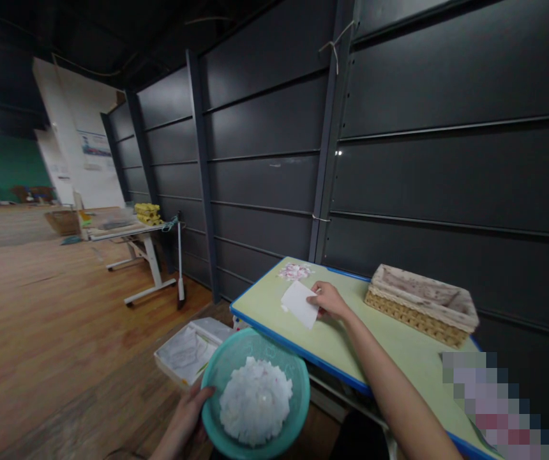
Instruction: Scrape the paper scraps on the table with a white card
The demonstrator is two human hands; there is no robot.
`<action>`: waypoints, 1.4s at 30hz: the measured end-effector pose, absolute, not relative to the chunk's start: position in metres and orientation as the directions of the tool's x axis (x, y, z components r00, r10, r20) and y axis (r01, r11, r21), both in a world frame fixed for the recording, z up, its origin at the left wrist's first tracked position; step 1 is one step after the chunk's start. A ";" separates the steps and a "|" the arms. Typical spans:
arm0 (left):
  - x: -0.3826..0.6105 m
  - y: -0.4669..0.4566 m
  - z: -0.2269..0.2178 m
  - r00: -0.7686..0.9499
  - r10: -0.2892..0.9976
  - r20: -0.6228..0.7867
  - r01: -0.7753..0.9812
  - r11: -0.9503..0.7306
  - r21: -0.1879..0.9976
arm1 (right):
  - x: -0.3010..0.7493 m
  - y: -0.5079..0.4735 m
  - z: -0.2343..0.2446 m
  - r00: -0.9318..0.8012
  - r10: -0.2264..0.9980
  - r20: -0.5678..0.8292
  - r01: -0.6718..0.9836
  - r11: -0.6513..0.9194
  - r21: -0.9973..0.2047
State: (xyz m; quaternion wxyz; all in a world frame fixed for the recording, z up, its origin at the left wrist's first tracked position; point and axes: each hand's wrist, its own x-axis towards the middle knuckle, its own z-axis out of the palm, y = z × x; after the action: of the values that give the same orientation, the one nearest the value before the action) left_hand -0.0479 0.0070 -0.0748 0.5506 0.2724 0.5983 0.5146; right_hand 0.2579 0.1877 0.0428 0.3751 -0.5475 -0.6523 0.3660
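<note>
My left hand (pixel 192 409) grips the left rim of a teal plastic basket (pixel 302 390), its thumb over the edge. Inside lies a heap of small white pieces (pixel 255 401), perhaps torn paper. Over the table, my right hand (pixel 328 300) pinches the right edge of a white sheet, which looks like paper (pixel 300 305). The sheet is tilted just above or on the yellow-green tabletop (pixel 346 345); I cannot tell which. Behind it is a small pile of white and reddish scraps (pixel 295 271). A tiny white bit (pixel 285 308) shows beside the sheet.
A lined wicker basket (pixel 418 319) stands at the table's back right. A blurred-out patch (pixel 495 402) covers the right front. A white box (pixel 186 354) is on the floor at left. Farther off are a white-legged table (pixel 152 259), yellow bundles (pixel 147 214) and a dark panel wall (pixel 265 185).
</note>
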 end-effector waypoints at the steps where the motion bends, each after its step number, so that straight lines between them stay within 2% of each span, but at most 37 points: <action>1: -0.045 0.006 -0.071 -0.247 0.889 -0.384 -0.248 0.326 0.912 | 0.257 0.186 0.043 -0.149 0.987 0.069 0.417 0.126 -0.900; 12: -0.029 0.004 -0.053 -0.221 0.916 -0.335 -0.275 0.271 0.922 | 0.231 0.169 0.036 -0.460 0.886 -0.055 0.255 0.072 -0.964; 14: -0.029 0.005 -0.054 -0.225 0.915 -0.336 -0.316 0.258 0.913 | 0.230 0.171 0.035 -0.476 0.879 -0.041 0.223 0.076 -0.972; 16: -0.028 0.005 -0.054 -0.236 0.912 -0.336 -0.347 0.244 0.906 | 0.233 0.178 0.034 -0.369 0.928 0.046 0.192 0.124 -0.974; 18: -0.027 0.005 -0.054 -0.244 0.906 -0.347 -0.360 0.248 0.899 | 0.240 0.188 0.033 -0.147 0.979 0.141 0.211 0.170 -0.962; 21: -0.027 0.006 -0.054 -0.238 0.905 -0.353 -0.340 0.263 0.903 | 0.251 0.202 0.029 0.126 0.968 0.216 0.410 0.147 -0.900; 25: -0.028 0.006 -0.052 -0.248 0.906 -0.342 -0.256 0.279 0.925 | 0.257 0.207 0.027 0.162 0.933 0.322 0.657 0.141 -0.740; 29: -0.031 0.008 -0.056 -0.249 0.911 -0.329 -0.237 0.272 0.933 | 0.254 0.202 0.029 0.085 0.926 0.368 0.729 0.194 -0.656; 31: -0.034 0.011 -0.059 -0.248 0.908 -0.337 -0.249 0.277 0.928 | 0.252 0.200 0.029 0.032 0.946 0.322 0.682 0.215 -0.699; 34: -0.038 0.014 -0.063 -0.242 0.914 -0.325 -0.251 0.264 0.931 | 0.250 0.196 0.028 -0.139 0.967 0.212 0.514 0.254 -0.819; 38: -0.042 0.014 -0.061 -0.247 0.915 -0.318 -0.267 0.252 0.930 | 0.246 0.187 0.029 -0.357 0.921 0.154 0.315 0.273 -0.909; 40: -0.044 0.013 -0.059 -0.248 0.913 -0.324 -0.275 0.255 0.927 | 0.244 0.186 0.030 -0.399 0.907 0.132 0.261 0.250 -0.932; 42: -0.046 0.013 -0.057 -0.250 0.914 -0.320 -0.272 0.251 0.929 | 0.243 0.188 0.029 -0.354 0.923 0.152 0.230 0.244 -0.942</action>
State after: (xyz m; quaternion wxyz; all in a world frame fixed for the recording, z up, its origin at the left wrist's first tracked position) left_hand -0.0456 0.0130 -0.0569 0.5448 0.2797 0.5735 0.5441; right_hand 0.2432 0.1879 0.0291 0.3842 -0.4186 -0.6886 0.4505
